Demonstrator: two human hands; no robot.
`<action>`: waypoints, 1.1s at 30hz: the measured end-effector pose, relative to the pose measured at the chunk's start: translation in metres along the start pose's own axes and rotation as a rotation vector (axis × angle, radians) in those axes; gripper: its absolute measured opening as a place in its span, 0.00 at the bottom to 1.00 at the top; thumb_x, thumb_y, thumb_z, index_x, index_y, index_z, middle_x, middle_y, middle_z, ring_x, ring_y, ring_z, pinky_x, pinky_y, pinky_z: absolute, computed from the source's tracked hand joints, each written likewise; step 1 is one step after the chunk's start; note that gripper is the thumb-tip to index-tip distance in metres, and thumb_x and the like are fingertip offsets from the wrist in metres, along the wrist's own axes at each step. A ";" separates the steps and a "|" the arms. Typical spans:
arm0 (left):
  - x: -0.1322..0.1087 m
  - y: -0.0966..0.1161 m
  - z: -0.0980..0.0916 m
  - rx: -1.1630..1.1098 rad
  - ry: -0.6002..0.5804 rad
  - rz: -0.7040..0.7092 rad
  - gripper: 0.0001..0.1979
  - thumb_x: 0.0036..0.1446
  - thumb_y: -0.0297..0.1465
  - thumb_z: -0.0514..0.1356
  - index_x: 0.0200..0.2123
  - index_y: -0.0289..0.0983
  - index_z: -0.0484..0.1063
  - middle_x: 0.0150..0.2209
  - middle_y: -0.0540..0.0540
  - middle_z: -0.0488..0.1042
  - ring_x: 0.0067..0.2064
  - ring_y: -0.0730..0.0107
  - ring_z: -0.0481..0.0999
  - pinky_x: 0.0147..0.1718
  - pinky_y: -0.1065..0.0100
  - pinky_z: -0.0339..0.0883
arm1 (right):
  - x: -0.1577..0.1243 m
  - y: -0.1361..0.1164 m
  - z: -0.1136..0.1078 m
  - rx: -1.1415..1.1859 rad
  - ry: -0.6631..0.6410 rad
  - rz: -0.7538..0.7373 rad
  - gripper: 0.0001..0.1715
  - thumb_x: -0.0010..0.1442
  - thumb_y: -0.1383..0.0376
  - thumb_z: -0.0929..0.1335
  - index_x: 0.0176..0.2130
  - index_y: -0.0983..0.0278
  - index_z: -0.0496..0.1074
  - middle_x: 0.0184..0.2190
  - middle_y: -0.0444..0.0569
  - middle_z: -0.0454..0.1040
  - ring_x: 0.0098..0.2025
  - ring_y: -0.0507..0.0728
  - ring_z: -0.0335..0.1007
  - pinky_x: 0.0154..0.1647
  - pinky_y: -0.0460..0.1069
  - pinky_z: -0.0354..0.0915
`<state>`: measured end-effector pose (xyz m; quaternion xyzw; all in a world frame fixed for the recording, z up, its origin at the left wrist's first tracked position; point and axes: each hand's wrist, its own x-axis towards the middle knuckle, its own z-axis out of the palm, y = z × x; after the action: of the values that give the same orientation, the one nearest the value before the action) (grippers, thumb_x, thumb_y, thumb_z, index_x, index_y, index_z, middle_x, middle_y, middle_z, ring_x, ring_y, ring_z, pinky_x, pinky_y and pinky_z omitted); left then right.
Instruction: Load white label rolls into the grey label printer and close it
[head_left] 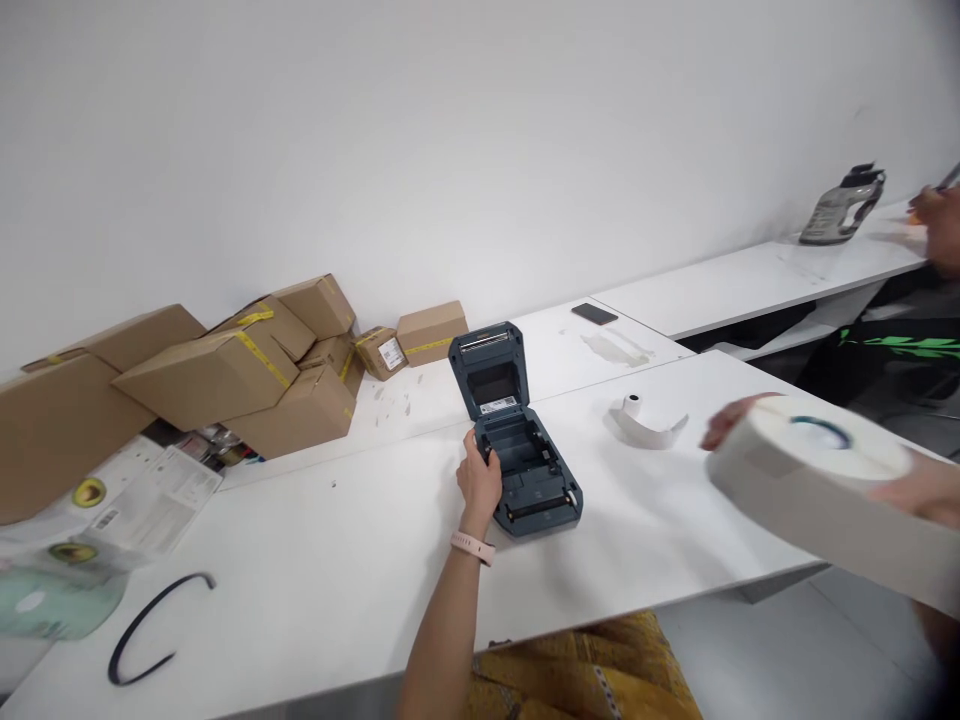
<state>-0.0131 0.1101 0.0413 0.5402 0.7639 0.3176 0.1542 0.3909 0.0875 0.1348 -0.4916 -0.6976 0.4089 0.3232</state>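
A dark blue-grey label printer (pixel 532 470) lies on the white table with its lid (pixel 491 370) raised and its inside bare of any roll. My left hand (pixel 480 478), with a pink band at the wrist, grips the printer's left side, the thumb over the rim. At the right, my right hand (pixel 919 490) is closed around a large white label roll (pixel 802 490), held above the table's edge and blurred by motion. A loose strip trails off the roll to the right. Between printer and roll, a small white roll with a curled paper tail (pixel 649 430) rests on the table.
Cardboard boxes (pixel 202 370) are piled at the left against the wall. A black curved band (pixel 142 630) and plastic packaging (pixel 97 520) lie near left. A phone (pixel 595 314) lies behind the printer. Far right are a jug (pixel 841 207) and another person's hand (pixel 941 225).
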 end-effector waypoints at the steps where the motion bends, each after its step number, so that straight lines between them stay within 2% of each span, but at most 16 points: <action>1: 0.001 -0.001 -0.002 -0.003 -0.009 -0.002 0.26 0.62 0.32 0.52 0.64 0.40 0.54 0.44 0.41 0.79 0.47 0.55 0.77 0.48 0.59 0.64 | 0.017 -0.023 0.015 0.080 -0.198 -0.081 0.47 0.28 0.41 0.74 0.50 0.48 0.70 0.50 0.54 0.74 0.52 0.72 0.70 0.50 0.61 0.68; 2: 0.002 -0.002 -0.004 -0.008 -0.021 -0.001 0.27 0.62 0.33 0.53 0.64 0.40 0.53 0.45 0.41 0.79 0.48 0.55 0.77 0.48 0.59 0.64 | 0.037 -0.044 0.032 0.061 -0.346 -0.143 0.47 0.30 0.44 0.76 0.51 0.50 0.70 0.51 0.53 0.73 0.53 0.71 0.69 0.53 0.59 0.66; 3: 0.003 -0.003 -0.006 -0.019 -0.037 0.005 0.28 0.62 0.33 0.53 0.64 0.39 0.52 0.45 0.40 0.79 0.49 0.55 0.77 0.48 0.59 0.64 | 0.057 -0.062 0.052 -0.054 -0.477 -0.197 0.46 0.33 0.48 0.77 0.52 0.53 0.70 0.53 0.52 0.72 0.55 0.69 0.67 0.56 0.58 0.63; 6: 0.007 -0.009 -0.010 -0.087 -0.081 0.043 0.33 0.60 0.33 0.56 0.66 0.38 0.50 0.48 0.40 0.78 0.53 0.55 0.75 0.49 0.61 0.64 | 0.117 -0.093 0.114 -0.331 -0.680 -0.334 0.43 0.39 0.54 0.75 0.54 0.59 0.68 0.52 0.50 0.72 0.52 0.65 0.69 0.51 0.54 0.66; 9: 0.010 -0.015 -0.011 -0.134 -0.092 0.061 0.35 0.59 0.35 0.58 0.66 0.38 0.49 0.50 0.40 0.78 0.55 0.55 0.74 0.50 0.61 0.63 | 0.159 -0.093 0.160 -0.520 -0.735 -0.329 0.43 0.38 0.58 0.75 0.54 0.61 0.66 0.49 0.50 0.73 0.47 0.62 0.71 0.42 0.50 0.67; 11: 0.011 -0.019 -0.011 -0.134 -0.087 0.075 0.35 0.59 0.36 0.58 0.66 0.38 0.49 0.50 0.39 0.77 0.54 0.54 0.74 0.50 0.60 0.63 | 0.177 -0.086 0.178 -0.620 -0.724 -0.317 0.43 0.37 0.60 0.75 0.54 0.62 0.66 0.49 0.51 0.73 0.47 0.62 0.71 0.41 0.49 0.67; 17: 0.014 -0.024 -0.012 -0.112 -0.122 0.181 0.33 0.60 0.36 0.56 0.67 0.41 0.50 0.51 0.41 0.77 0.52 0.54 0.75 0.48 0.60 0.65 | 0.200 -0.078 0.189 -0.698 -0.775 -0.263 0.46 0.33 0.58 0.76 0.53 0.62 0.66 0.49 0.53 0.72 0.49 0.66 0.70 0.43 0.53 0.66; 22: 0.017 -0.019 -0.021 -0.024 -0.176 0.255 0.29 0.57 0.29 0.57 0.62 0.46 0.60 0.55 0.46 0.74 0.53 0.56 0.75 0.50 0.61 0.64 | 0.210 -0.082 0.195 -0.777 -0.840 -0.244 0.50 0.30 0.57 0.77 0.53 0.63 0.66 0.49 0.54 0.72 0.50 0.69 0.69 0.46 0.56 0.65; 25: 0.018 -0.015 -0.026 0.059 -0.249 0.322 0.24 0.58 0.28 0.55 0.59 0.47 0.64 0.53 0.48 0.76 0.52 0.58 0.74 0.49 0.63 0.65 | 0.212 -0.080 0.199 -0.789 -0.854 -0.243 0.48 0.29 0.58 0.77 0.51 0.61 0.67 0.48 0.52 0.73 0.49 0.70 0.69 0.44 0.56 0.66; 29: 0.022 -0.012 -0.033 0.156 -0.320 0.342 0.19 0.60 0.29 0.52 0.54 0.44 0.67 0.48 0.45 0.78 0.50 0.55 0.75 0.46 0.62 0.66 | 0.214 -0.079 0.199 -0.813 -0.853 -0.249 0.45 0.30 0.58 0.77 0.50 0.60 0.68 0.45 0.50 0.74 0.48 0.68 0.70 0.39 0.54 0.66; 33: 0.031 -0.010 -0.041 0.201 -0.398 0.349 0.20 0.60 0.30 0.52 0.56 0.43 0.67 0.49 0.43 0.77 0.51 0.53 0.74 0.47 0.61 0.66 | 0.215 -0.080 0.202 -0.832 -0.866 -0.260 0.42 0.30 0.57 0.77 0.47 0.60 0.69 0.43 0.49 0.75 0.45 0.66 0.72 0.36 0.52 0.66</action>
<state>-0.0554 0.1241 0.0688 0.7280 0.6415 0.1496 0.1899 0.1184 0.2265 0.1240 -0.2766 -0.9209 0.2220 -0.1614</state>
